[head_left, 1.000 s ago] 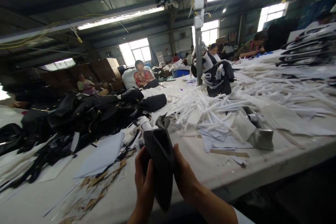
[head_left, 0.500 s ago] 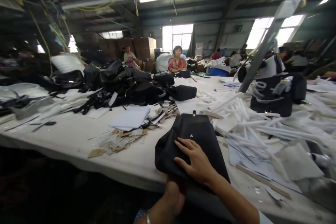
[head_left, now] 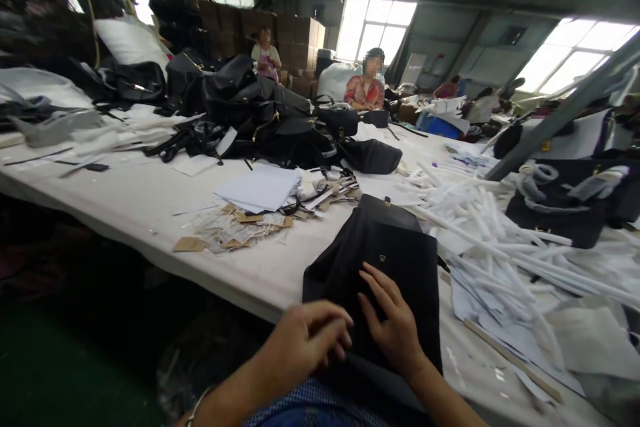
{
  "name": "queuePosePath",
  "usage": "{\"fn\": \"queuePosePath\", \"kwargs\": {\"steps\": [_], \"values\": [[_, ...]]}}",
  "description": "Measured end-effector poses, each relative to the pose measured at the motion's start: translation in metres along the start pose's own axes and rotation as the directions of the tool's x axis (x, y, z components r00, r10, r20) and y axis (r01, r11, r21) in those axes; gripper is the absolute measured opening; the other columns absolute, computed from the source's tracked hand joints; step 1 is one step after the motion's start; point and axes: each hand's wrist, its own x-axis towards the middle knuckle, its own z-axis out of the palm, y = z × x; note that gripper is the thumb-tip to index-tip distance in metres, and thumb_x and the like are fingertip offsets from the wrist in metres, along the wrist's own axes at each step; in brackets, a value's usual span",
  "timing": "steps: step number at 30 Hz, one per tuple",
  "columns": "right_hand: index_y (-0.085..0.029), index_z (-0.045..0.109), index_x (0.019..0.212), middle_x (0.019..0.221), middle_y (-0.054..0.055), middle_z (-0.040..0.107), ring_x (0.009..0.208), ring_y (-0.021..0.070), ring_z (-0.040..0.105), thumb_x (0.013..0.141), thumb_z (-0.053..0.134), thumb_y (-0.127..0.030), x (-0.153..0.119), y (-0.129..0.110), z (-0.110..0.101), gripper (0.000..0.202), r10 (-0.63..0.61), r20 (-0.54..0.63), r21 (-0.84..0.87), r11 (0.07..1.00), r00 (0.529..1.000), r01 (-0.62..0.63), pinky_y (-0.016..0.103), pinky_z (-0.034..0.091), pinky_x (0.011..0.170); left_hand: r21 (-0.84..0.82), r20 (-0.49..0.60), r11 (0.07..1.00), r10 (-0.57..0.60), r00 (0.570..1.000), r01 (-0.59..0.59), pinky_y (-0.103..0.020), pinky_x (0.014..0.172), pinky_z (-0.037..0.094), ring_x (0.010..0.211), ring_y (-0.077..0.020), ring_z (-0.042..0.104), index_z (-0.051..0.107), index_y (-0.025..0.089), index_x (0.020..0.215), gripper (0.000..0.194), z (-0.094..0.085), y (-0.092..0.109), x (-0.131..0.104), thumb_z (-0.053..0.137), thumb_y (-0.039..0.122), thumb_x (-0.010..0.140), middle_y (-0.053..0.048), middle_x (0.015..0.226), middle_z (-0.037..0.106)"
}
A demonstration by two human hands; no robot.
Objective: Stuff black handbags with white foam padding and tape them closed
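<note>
A black handbag [head_left: 345,253] with a small round metal stud lies on the near edge of the white-covered table. My right hand [head_left: 393,320] rests on its front panel, fingers extended and spread, just below the stud. Over the bag's lower left edge hovers my left hand [head_left: 315,337], slightly blurred. Its fingers are loosely bent and apart, and I see nothing held in them. Part of the bag's lower side is hidden behind my hands.
Paper sheets [head_left: 260,187] and a heap of tags [head_left: 240,230] lie left of the bag. Black bags [head_left: 280,133] are piled behind. White tubes [head_left: 475,213] cover the right, near a wrapped black bag [head_left: 555,220] and a slanted post [head_left: 555,127]. A person [head_left: 365,90] sits across the table.
My left hand has come up from beneath the bag to above its near edge. My right hand stays on the front panel. The camera has tilted down and turned left.
</note>
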Motion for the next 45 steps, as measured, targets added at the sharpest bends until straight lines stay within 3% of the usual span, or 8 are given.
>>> {"fn": "queuePosePath", "kwargs": {"steps": [3,8,15,23,27,32,36,45], "values": [[-0.021,0.059,0.131,0.130,0.011,0.064,0.123,0.0243,0.058,0.090,0.059,-0.007,0.000,-0.001,-0.004,0.044,-0.077,-0.074,-0.027,0.997,0.994,0.075,0.049,0.047,0.108,0.291,-0.464,0.943,0.285,0.839,-0.159,-0.035,0.092,0.053,0.102,-0.0216,0.068,0.066,0.022,0.121,0.033,-0.028,0.001,0.035,0.053,0.037,0.094,-0.008,0.114,0.072],[-0.022,0.062,0.127,0.119,0.009,0.070,0.114,0.0251,0.064,0.086,0.062,-0.001,-0.002,-0.001,-0.011,0.046,-0.144,-0.221,-0.185,0.977,0.965,0.104,0.057,0.042,0.109,0.374,-0.309,0.910,0.303,0.902,-0.178,-0.039,0.101,0.048,0.113,-0.0263,0.065,0.069,0.025,0.118,0.031,-0.037,-0.016,0.091,0.061,0.035,0.089,-0.006,0.120,0.071],[-0.019,0.058,0.133,0.132,0.015,0.062,0.125,0.0340,0.057,0.093,0.059,-0.015,-0.006,0.002,-0.011,0.040,0.135,-0.421,-0.211,0.947,0.897,-0.242,0.064,0.045,0.103,0.209,-0.359,0.952,0.288,0.888,-0.224,-0.034,0.095,0.052,0.105,-0.0232,0.068,0.071,0.022,0.111,0.028,-0.033,-0.029,0.109,0.059,0.038,0.092,-0.004,0.112,0.074],[-0.028,0.029,0.154,0.158,0.012,0.034,0.145,0.0334,0.033,0.095,0.058,-0.037,0.059,0.006,-0.027,0.067,0.197,-0.040,-0.312,0.929,0.980,-0.199,0.061,0.034,0.114,0.148,-0.384,0.944,0.329,0.863,-0.294,-0.034,0.102,0.048,0.114,-0.0227,0.064,0.066,0.020,0.120,0.033,-0.032,-0.031,0.102,0.065,0.032,0.089,-0.005,0.120,0.071],[-0.027,0.016,0.158,0.158,0.014,0.034,0.145,0.0314,0.035,0.091,0.063,-0.043,0.118,0.027,-0.034,0.084,0.140,0.314,-0.217,0.973,0.939,-0.073,0.054,0.036,0.115,0.146,-0.352,0.936,0.352,0.867,-0.321,-0.036,0.107,0.045,0.120,-0.0237,0.060,0.063,0.021,0.126,0.040,-0.034,-0.032,0.101,0.067,0.029,0.087,-0.006,0.128,0.067],[-0.025,0.043,0.147,0.134,0.012,0.060,0.125,0.0309,0.057,0.080,0.076,-0.041,0.165,0.041,-0.055,0.077,0.012,0.454,-0.116,0.992,0.891,0.046,0.047,0.049,0.104,0.136,-0.321,0.929,0.369,0.872,-0.343,-0.035,0.107,0.045,0.119,-0.0231,0.060,0.062,0.025,0.127,0.042,-0.037,-0.033,0.099,0.069,0.033,0.086,-0.004,0.129,0.066],[-0.026,0.069,0.107,0.098,0.003,0.070,0.099,0.0233,0.067,0.084,0.073,-0.022,0.158,0.026,-0.088,0.024,-0.166,0.363,-0.048,0.979,0.917,0.197,0.048,0.049,0.104,0.113,-0.340,0.952,0.307,0.889,-0.286,-0.033,0.099,0.049,0.109,-0.0223,0.065,0.061,0.027,0.128,0.048,-0.038,-0.034,0.100,0.073,0.038,0.083,-0.003,0.120,0.069],[-0.023,0.071,0.102,0.092,0.003,0.067,0.083,0.0171,0.067,0.081,0.068,-0.002,0.097,0.015,-0.115,0.030,-0.147,0.136,-0.107,0.981,0.980,0.162,0.030,0.058,0.073,-0.072,-0.160,0.961,0.252,0.954,-0.266,-0.032,0.096,0.048,0.107,-0.0235,0.065,0.067,0.021,0.118,0.045,-0.050,-0.032,0.107,0.062,0.054,0.088,-0.005,0.113,0.071]]}}
